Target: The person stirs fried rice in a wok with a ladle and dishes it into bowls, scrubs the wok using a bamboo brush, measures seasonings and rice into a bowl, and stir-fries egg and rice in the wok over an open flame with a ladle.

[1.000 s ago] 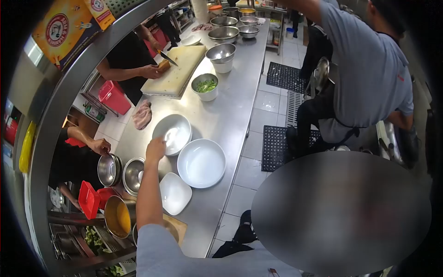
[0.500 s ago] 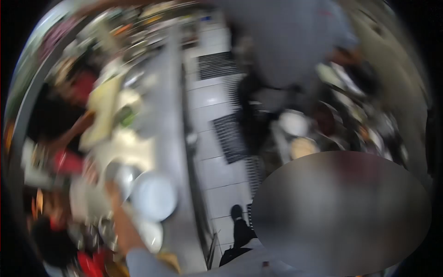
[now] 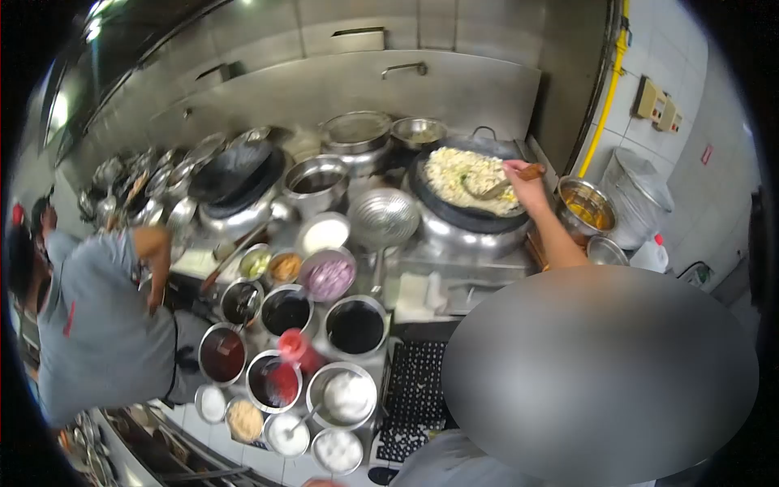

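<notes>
Nearest, the left hand (image 3: 323, 483) barely shows at the bottom edge, its grip unreadable. Beyond, the right hand (image 3: 522, 180) wraps a brown-handled metal ladle (image 3: 533, 171), dipped in loose pale food (image 3: 461, 172) inside a round black wok (image 3: 471, 217); stiff, probably light, best held by that handle.

Through the head camera I face a back wall (image 3: 357, 16) of dull, seamed metal panels, with a lower metal splashback (image 3: 479, 93) in front of it and a faucet (image 3: 406, 70) jutting out there. To my right, a tall metal side panel (image 3: 568, 73) closes off the bay, and a yellow pipe (image 3: 604, 122) runs down just beside it. Past the pipe I see pale wall tiles (image 3: 682, 57) bearing beige control boxes (image 3: 652, 99). Below me, a perforated black mat (image 3: 418, 381) lies near light floor tiles (image 3: 268, 464). A bright light (image 3: 93, 30) glares at upper left.
</notes>
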Demonstrator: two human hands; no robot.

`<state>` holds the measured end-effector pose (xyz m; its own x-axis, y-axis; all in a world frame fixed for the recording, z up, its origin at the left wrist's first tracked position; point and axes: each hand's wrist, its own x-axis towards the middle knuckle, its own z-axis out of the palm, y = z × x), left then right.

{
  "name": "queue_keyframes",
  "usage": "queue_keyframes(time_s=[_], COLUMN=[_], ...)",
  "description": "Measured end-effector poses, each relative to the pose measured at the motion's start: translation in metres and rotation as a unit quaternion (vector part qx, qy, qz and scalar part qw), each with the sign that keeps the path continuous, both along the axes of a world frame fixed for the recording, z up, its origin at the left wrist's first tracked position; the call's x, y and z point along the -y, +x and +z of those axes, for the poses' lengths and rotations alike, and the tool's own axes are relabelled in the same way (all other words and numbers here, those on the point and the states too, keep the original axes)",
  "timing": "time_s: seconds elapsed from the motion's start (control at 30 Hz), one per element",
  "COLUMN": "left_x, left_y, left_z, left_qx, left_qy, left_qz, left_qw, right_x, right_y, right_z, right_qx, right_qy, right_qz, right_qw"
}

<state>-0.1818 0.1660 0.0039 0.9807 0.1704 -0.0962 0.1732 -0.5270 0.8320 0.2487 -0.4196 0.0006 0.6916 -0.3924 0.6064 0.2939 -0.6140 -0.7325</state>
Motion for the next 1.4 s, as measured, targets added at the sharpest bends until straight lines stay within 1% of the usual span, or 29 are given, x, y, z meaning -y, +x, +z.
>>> queue_keyframes(time_s=[0.03,0.07,0.1,0.13,0.17,0.2,0.23,0.3,0.33,0.37,0.43,0.47,0.5,0.53,0.57,0.6,0.63,0.7,0.77,0.8,0.83,0.9,0.97,1.03,1.13,1.23,1.3,1.33,1.4], left_x=[0.045,0.090,0.128,0.152,0.176,0.200,0.225,0.280,0.307,0.333,0.393,0.414,0.421,0.428,0.434,0.434,0.433,0.429,0.436,0.438,0.438,0.440,0.423,0.400,0.407,0.427,0.419,0.414,0.379], left_y=[0.041,0.078,0.111,0.130,0.153,0.169,0.190,0.247,0.279,0.314,0.372,0.397,0.413,0.427,0.435,0.433,0.421,0.391,0.385,0.385,0.388,0.396,0.374,0.348,0.384,0.433,0.437,0.437,0.437], left_z=[-0.022,-0.045,-0.059,-0.090,-0.095,-0.099,-0.091,-0.069,-0.058,-0.051,-0.038,-0.043,-0.052,-0.062,-0.068,-0.065,-0.063,-0.015,0.005,0.010,-0.006,-0.060,-0.077,-0.072,-0.035,-0.053,-0.058,-0.062,-0.052], left_qx=[-0.029,-0.048,-0.096,-0.061,-0.002,0.021,0.053,0.146,0.211,0.224,0.351,0.406,0.409,0.346,0.281,0.328,0.329,0.319,0.306,0.309,0.310,0.318,0.317,0.274,0.303,0.295,0.309,0.314,0.335], left_qy=[-0.054,-0.124,0.007,0.077,0.120,0.048,0.072,0.090,0.083,0.106,0.170,0.182,0.180,0.197,0.212,0.200,0.193,0.142,0.136,0.134,0.130,0.155,0.150,0.171,0.134,0.131,0.108,0.087,0.095], left_qz=[-0.094,-0.064,-0.102,-0.142,-0.215,-0.239,-0.276,-0.325,-0.324,-0.329,-0.283,-0.274,-0.281,-0.316,-0.346,-0.348,-0.354,-0.333,-0.336,-0.324,-0.325,-0.306,-0.316,-0.337,-0.329,-0.349,-0.361,-0.371,-0.328], left_qw=[0.994,0.989,0.990,0.985,0.969,0.970,0.957,0.930,0.918,0.911,0.876,0.853,0.850,0.861,0.870,0.855,0.854,0.876,0.880,0.884,0.884,0.884,0.882,0.885,0.884,0.880,0.873,0.869,0.878], right_x=[0.002,-0.003,-0.005,0.000,0.006,0.007,0.004,0.014,0.019,0.021,0.028,0.041,0.052,0.053,0.061,0.070,0.079,0.093,0.103,0.100,0.091,0.070,0.068,0.071,0.063,0.055,0.053,0.061,0.066], right_y=[0.016,0.022,0.025,0.033,0.039,0.042,0.041,0.056,0.075,0.088,0.107,0.118,0.120,0.101,0.092,0.087,0.083,0.080,0.086,0.093,0.097,0.096,0.081,0.056,0.053,0.056,0.049,0.049,0.065], right_z=[-0.001,0.018,0.044,0.068,0.090,0.111,0.128,0.110,0.081,0.058,0.061,0.076,0.088,0.116,0.132,0.141,0.150,0.165,0.162,0.157,0.148,0.127,0.123,0.128,0.127,0.155,0.177,0.181,0.170], right_qx=[0.020,0.046,0.071,0.078,0.085,0.085,0.105,0.111,0.111,0.113,0.121,0.072,0.025,0.001,0.003,-0.007,-0.014,-0.041,-0.098,-0.082,-0.081,-0.013,0.031,0.092,0.051,0.047,0.058,0.082,0.116], right_qy=[-0.004,0.080,0.165,0.197,0.225,0.229,0.255,0.288,0.250,0.213,0.216,0.228,0.242,0.329,0.323,0.354,0.387,0.412,0.457,0.449,0.446,0.337,0.323,0.368,0.383,0.366,0.342,0.319,0.308], right_qz=[-0.008,0.016,0.039,0.020,0.002,-0.003,0.043,0.097,0.108,0.117,0.115,0.079,0.038,0.068,0.061,0.096,0.130,0.112,0.159,0.150,0.146,0.066,0.085,0.131,0.123,0.133,0.136,0.187,0.159], right_qw=[1.000,0.996,0.983,0.977,0.971,0.970,0.960,0.946,0.956,0.963,0.962,0.968,0.969,0.942,0.945,0.930,0.913,0.903,0.870,0.877,0.879,0.939,0.942,0.916,0.914,0.920,0.928,0.925,0.931])
